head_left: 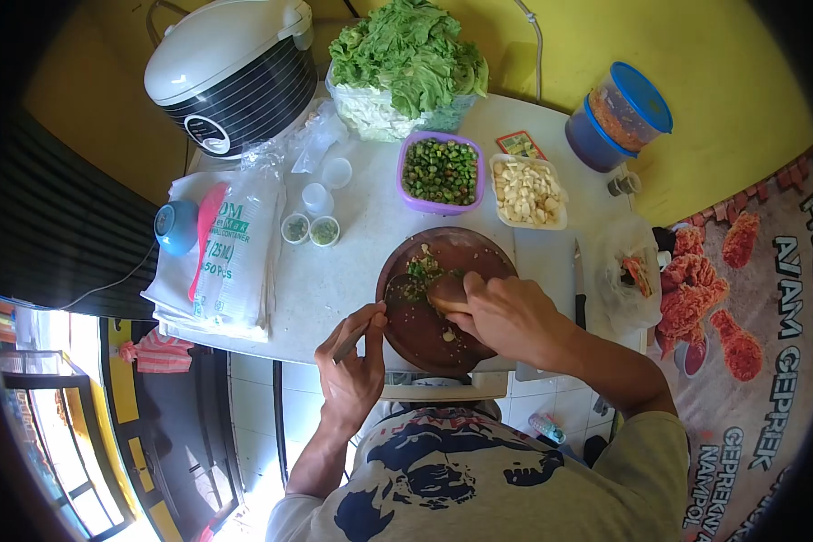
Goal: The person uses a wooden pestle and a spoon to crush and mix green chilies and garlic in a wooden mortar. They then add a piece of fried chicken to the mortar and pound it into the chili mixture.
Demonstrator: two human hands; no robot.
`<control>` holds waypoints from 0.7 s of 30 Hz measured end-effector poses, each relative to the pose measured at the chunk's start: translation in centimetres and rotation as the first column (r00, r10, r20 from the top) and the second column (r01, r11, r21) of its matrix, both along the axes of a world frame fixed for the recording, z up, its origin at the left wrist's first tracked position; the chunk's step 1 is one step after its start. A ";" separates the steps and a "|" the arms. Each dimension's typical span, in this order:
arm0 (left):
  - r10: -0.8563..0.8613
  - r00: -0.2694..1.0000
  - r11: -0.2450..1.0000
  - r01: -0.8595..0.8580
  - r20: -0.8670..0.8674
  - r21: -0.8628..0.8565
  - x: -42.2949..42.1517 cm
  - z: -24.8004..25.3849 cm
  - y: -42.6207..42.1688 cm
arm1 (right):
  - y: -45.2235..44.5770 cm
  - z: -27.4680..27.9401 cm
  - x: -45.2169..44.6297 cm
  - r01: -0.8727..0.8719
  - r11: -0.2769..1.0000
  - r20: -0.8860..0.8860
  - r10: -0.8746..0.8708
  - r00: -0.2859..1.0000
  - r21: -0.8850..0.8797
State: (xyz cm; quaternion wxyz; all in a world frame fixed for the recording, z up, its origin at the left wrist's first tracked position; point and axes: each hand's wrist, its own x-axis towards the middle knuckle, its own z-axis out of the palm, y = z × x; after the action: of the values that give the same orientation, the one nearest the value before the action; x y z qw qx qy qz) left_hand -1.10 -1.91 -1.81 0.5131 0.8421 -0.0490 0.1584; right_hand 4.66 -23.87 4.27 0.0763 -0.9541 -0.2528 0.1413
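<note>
A round brown mortar (488, 257) sits at the front of the table, with crushed green chillies (422, 271) and pale bits in it. My right hand (506, 312) is closed around a wooden pestle (447, 294), whose head presses into the mash. At the mortar's left rim, my left hand (357, 361) pinches a metal spoon (344, 349); its handle points toward me and its far end is hard to make out. Behind the mortar stand a purple tub (441, 210) of cut green chillies and a white tub (533, 223) of peeled garlic cloves.
A knife (579, 289) lies right of the mortar, beside a plastic bag (628, 289). Small cups (318, 199), plastic packs (235, 271), a pink spatula (210, 212) and a blue bowl (177, 226) are left. A rice cooker (235, 77), lettuce (406, 59) and blue-lidded containers (619, 117) stand behind.
</note>
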 end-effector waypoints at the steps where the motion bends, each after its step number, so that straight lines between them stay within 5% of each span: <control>1: -0.002 1.000 1.000 0.001 0.022 0.018 0.1 0.0 0.1 | -0.2 0.0 0.1 0.043 0.999 -0.066 -0.042 0.997 0.015; 5: -0.036 0.999 0.999 0.034 0.034 0.042 -0.2 0.5 -0.6 | -0.3 -1.1 1.8 -0.017 1.000 0.016 0.017 1.000 0.016; 9: 0.000 1.000 0.999 0.001 -0.024 0.033 -0.5 0.6 -0.7 | -4.1 -2.2 3.3 0.137 0.958 -0.196 -0.089 0.977 0.251; 11: 0.026 1.000 0.997 -0.027 -0.007 -0.071 -0.4 0.0 -0.5 | -6.1 -0.9 3.1 0.552 0.774 -0.680 -0.225 0.698 0.311; 12: 0.028 1.000 0.997 -0.029 -0.005 -0.072 -0.3 0.1 -0.5 | -6.7 -0.2 3.1 0.587 0.749 -0.698 -0.242 0.674 0.308; 16: 0.070 0.998 0.994 -0.071 -0.008 -0.083 1.3 0.4 -0.3 | -7.5 -0.6 4.3 0.634 0.739 -0.736 -0.297 0.609 0.227; 21: -0.052 0.991 0.990 0.035 -0.122 -0.135 2.4 0.9 -1.7 | -5.2 -1.8 5.7 0.580 0.778 -0.826 -0.150 0.544 0.241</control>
State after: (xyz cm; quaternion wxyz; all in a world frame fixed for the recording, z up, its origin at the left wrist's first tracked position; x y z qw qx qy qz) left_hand 1.34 -3.65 -0.93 0.5733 0.8133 -0.0245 0.0967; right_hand 10.34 -29.08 2.42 0.4437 -0.7782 -0.0092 0.4443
